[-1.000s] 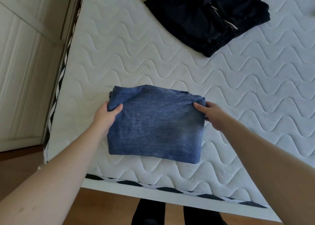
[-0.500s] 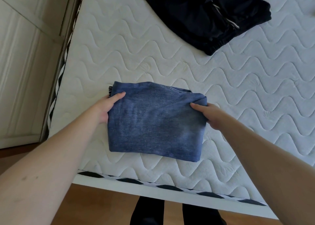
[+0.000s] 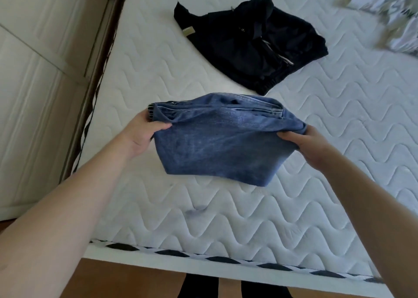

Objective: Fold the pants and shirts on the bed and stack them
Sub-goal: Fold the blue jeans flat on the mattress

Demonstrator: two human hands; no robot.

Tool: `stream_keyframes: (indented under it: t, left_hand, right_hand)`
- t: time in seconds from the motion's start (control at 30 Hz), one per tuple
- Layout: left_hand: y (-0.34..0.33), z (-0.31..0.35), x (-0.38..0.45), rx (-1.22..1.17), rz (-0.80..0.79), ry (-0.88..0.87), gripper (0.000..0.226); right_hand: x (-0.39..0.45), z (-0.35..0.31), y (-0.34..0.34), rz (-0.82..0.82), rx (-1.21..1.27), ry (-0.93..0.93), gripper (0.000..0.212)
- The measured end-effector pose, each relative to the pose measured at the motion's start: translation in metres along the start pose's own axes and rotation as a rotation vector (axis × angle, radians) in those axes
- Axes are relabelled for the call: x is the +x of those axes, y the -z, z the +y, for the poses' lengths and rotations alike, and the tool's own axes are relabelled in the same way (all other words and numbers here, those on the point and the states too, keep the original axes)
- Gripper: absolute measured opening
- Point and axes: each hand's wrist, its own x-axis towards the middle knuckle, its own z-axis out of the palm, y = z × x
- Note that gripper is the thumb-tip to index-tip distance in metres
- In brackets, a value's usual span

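Note:
Folded blue jeans (image 3: 224,139) hang lifted above the white quilted mattress (image 3: 226,218), sagging in the middle. My left hand (image 3: 142,132) grips their left edge, thumb on top. My right hand (image 3: 305,144) grips the right edge, fingers curled under the fabric. A folded black garment (image 3: 248,44) lies farther back on the bed, beyond the jeans.
A crumpled light-coloured piece of clothing (image 3: 389,19) lies blurred at the far right corner of the bed. White panelled cupboard doors (image 3: 34,94) stand along the left side. The mattress's near edge (image 3: 226,257) has a black-and-white trim, with wooden floor below.
Both hands have closed on the jeans' sides and lifted them off the mattress, carrying them away from the near edge toward the black garment. The view has tilted up.

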Motion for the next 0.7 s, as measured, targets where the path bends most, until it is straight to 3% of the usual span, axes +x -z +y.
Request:
stream_keyframes:
  t: [0.07, 0.17, 0.3, 0.4, 0.47, 0.57, 0.7]
  left_hand:
    - [-0.004, 0.028, -0.001, 0.092, -0.04, -0.134, 0.049]
    - [-0.007, 0.048, 0.0, 0.262, -0.04, -0.258, 0.045]
    - [-0.01, 0.027, 0.002, 0.086, 0.063, -0.185, 0.043]
    - [-0.005, -0.033, -0.006, 0.513, 0.092, -0.231, 0.054]
    - [-0.002, -0.083, -0.021, 0.714, 0.071, -0.274, 0.047]
    - [-0.006, -0.15, -0.042, 0.717, 0.09, -0.284, 0.049]
    - [-0.01, -0.191, -0.054, 0.678, 0.155, -0.174, 0.076]
  right_hand:
    - [-0.002, -0.021, 0.012, 0.041, -0.071, 0.14, 0.036]
    - [-0.01, -0.034, 0.025, 0.122, -0.198, 0.276, 0.045]
    - [-0.019, -0.003, 0.016, 0.283, -0.382, 0.386, 0.073]
    - [-0.028, 0.053, 0.001, 0.319, -0.36, 0.304, 0.065]
    - [-0.038, 0.097, -0.011, 0.333, -0.422, 0.184, 0.051]
    - [-0.058, 0.152, -0.023, 0.293, -0.459, 0.084, 0.051]
    - [-0.073, 0.177, -0.021, 0.276, -0.461, -0.025, 0.062]
